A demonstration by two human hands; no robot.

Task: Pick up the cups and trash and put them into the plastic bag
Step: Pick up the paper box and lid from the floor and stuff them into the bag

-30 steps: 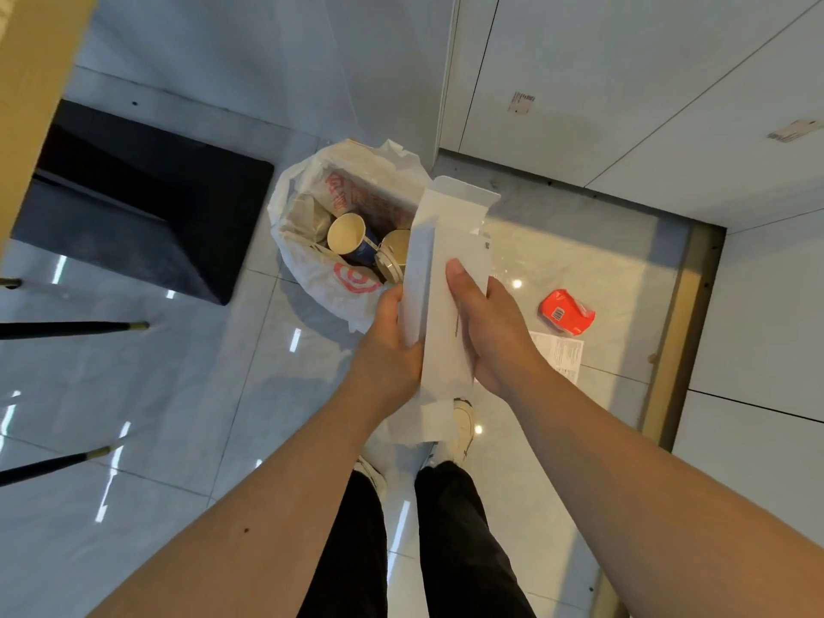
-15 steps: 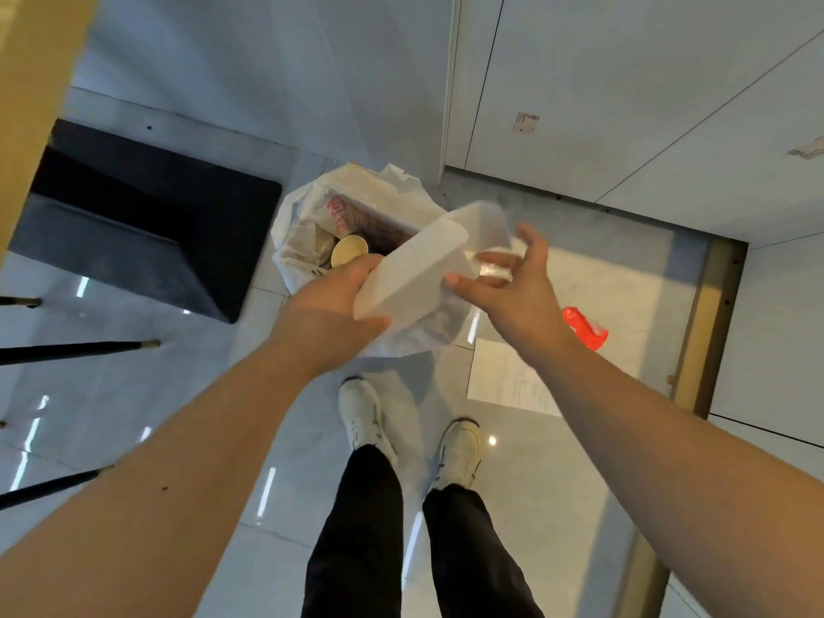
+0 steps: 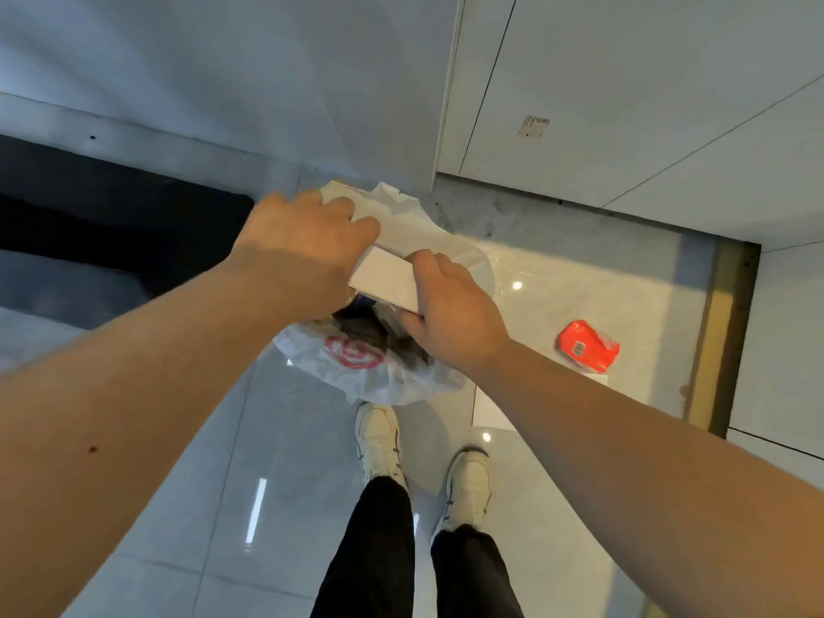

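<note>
A white plastic bag (image 3: 356, 368) with a red logo stands open on the floor near the wall corner. Both hands hold a flat white cardboard box (image 3: 388, 278) over the bag's mouth. My left hand (image 3: 307, 243) grips the box's left end from above. My right hand (image 3: 450, 314) presses on its right end. The cups inside the bag are hidden under my hands and the box. A red wrapper (image 3: 586, 345) lies on the floor to the right, and a white paper sheet (image 3: 490, 408) lies beside it, partly under my right forearm.
A dark mat (image 3: 111, 225) covers the floor to the left. White cabinet panels (image 3: 624, 104) and a wall close off the back. A brass-coloured strip (image 3: 722, 332) runs along the floor on the right. My two white shoes (image 3: 379, 439) stand just short of the bag.
Both hands have gone forward and down with the white box, from upright in front of me to lying flat over the bag's opening. My right hand has closed back onto it.
</note>
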